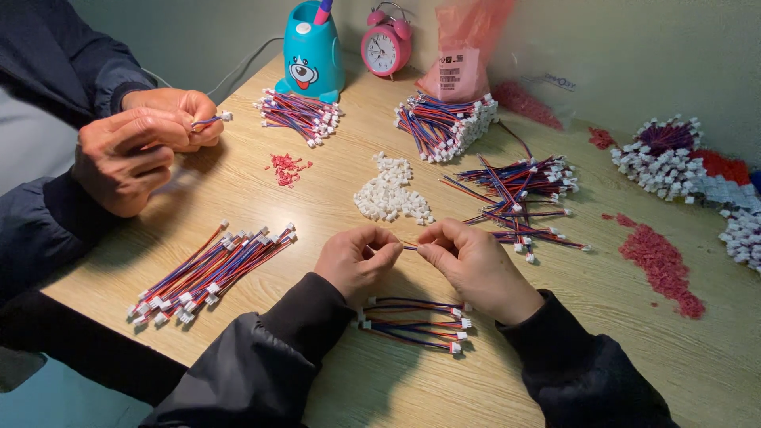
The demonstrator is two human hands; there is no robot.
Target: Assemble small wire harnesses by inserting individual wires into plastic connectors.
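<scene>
A short red-and-blue wire (409, 247) is stretching between the two hands, the left hand (357, 260) and right hand (476, 265) both pinching its ends with curled fingers; finished wires (412, 323) are lying just beneath the wrists, white connectors (390, 194) just beyond the knuckles
</scene>
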